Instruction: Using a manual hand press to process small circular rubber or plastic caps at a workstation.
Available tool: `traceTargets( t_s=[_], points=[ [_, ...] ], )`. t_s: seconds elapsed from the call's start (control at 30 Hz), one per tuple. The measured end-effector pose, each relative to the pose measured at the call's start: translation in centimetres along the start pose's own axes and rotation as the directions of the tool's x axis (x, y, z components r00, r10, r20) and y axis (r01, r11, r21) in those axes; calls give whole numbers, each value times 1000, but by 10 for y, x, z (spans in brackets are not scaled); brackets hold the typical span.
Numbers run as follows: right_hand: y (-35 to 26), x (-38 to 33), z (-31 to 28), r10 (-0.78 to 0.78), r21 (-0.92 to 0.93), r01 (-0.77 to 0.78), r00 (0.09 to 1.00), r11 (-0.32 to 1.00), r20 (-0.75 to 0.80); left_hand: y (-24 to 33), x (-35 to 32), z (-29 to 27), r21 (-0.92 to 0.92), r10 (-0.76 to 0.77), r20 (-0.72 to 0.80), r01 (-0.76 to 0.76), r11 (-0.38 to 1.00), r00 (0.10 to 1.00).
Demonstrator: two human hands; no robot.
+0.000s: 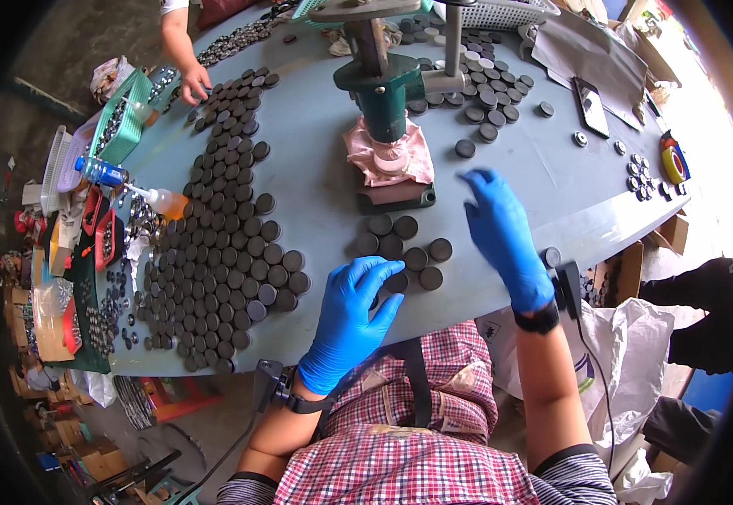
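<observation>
My left hand (pixel 354 307), in a blue glove, is beside a small cluster of round black discs (pixel 416 258) near the table's front edge. Its fingers are curved with the thumb apart, and the fingertips are close to the nearest discs; I see nothing gripped. My right hand (pixel 501 240), also gloved in blue, is over the table right of that cluster, fingers loosely bent and apart, with nothing visible in it. Beyond both hands stands a dark green hand press (pixel 383 93). A pink cloth (pixel 418 156) covers its base around a round pinkish piece (pixel 391 158) under the ram.
Many black discs (pixel 215 252) spread over the table's left side; more (pixel 488 97) lie behind the press. An orange-tipped bottle (pixel 164 202) and green basket (pixel 126 118) line the left. A phone (pixel 591 108) and yellow tape roll (pixel 675 163) lie right. Another person's hand (pixel 194 84) reaches in far left.
</observation>
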State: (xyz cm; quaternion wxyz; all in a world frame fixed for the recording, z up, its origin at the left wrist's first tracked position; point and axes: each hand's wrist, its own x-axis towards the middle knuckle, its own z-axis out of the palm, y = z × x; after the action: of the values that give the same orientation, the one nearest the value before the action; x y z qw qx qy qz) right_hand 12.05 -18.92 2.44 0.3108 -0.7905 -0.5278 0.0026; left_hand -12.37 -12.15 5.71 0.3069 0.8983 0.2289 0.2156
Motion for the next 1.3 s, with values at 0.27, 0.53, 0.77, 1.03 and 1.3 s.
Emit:
traceTargets(
  t_s=[0.27, 0.53, 0.77, 1.03, 1.3],
  points=[
    [-20, -56, 14, 86, 388, -141, 984, 911, 156, 4, 0, 6, -84, -11, 18, 12, 996, 1000],
    [-70, -85, -24, 149, 874, -483, 869, 52, 472, 31, 5, 0, 35, 121, -49, -120, 992, 991],
    [-75, -94, -29, 116, 894, -388, 922, 223, 371, 36, 1, -4, -9, 90, -47, -90, 996, 995],
    [-80, -93, -41, 4, 905, -175, 982, 387, 188, 34, -3, -12, 75, 289, -185, -280, 957, 939],
    [-88, -94, -41, 153, 794, -245, 969, 556, 192, 37, -4, -13, -3, 164, -177, -168, 986, 970]
  ],
)
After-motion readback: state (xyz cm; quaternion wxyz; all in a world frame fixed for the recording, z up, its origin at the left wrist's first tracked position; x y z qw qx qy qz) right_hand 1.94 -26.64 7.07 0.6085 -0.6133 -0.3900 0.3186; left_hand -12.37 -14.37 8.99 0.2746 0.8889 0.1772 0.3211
